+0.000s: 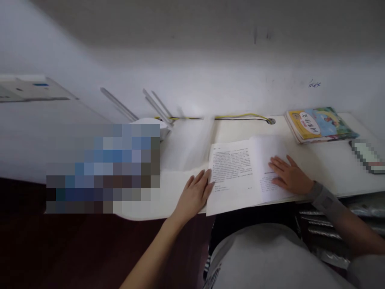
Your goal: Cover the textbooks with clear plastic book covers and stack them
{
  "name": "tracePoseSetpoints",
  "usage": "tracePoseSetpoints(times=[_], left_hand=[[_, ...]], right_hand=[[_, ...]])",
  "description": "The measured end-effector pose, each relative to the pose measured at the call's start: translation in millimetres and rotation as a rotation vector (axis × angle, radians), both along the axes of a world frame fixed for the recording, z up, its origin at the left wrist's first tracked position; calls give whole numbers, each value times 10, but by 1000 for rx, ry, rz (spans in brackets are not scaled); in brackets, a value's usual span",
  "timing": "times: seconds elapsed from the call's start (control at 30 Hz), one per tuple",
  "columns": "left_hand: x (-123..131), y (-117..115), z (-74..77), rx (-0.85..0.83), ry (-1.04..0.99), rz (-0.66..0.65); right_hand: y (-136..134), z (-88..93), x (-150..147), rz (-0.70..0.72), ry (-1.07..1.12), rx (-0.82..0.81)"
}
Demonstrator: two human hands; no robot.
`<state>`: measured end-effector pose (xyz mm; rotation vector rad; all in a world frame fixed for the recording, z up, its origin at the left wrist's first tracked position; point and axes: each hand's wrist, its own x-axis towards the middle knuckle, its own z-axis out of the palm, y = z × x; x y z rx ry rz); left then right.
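An open book (pixel 234 174) with printed pages lies on the white desk (pixel 180 192), near its front edge. My right hand (pixel 288 174) rests flat on the right-hand page, fingers spread. My left hand (pixel 194 194) lies on the desk, its fingertips against the left edge of the book. Neither hand holds anything. A colourful paperback book (pixel 320 124) lies at the back right of the desk, beyond my right hand.
A white router (pixel 150 124) with several antennas stands at the back left, by the wall. A yellow cable (pixel 240 117) runs along the desk's back edge to a round cable hole (pixel 270 121). A pixelated object (pixel 102 168) covers the left, and another (pixel 367 156) sits at the right.
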<state>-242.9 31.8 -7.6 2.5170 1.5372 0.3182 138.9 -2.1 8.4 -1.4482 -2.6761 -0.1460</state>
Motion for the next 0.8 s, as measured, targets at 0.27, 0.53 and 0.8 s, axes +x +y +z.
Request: tracePoseSetpoints(times=[0.27,0.53,0.8], left_hand=[[-80,7,-167,67,-64,53],[-28,-19,-126,71,-81,99],[2,-33,-133,104,-31,114]], right_hand=[[15,-133,-23,-46,11,-48],[-18,-142,74,-60,34,-30],[13,-127,187,-60,31,-55]])
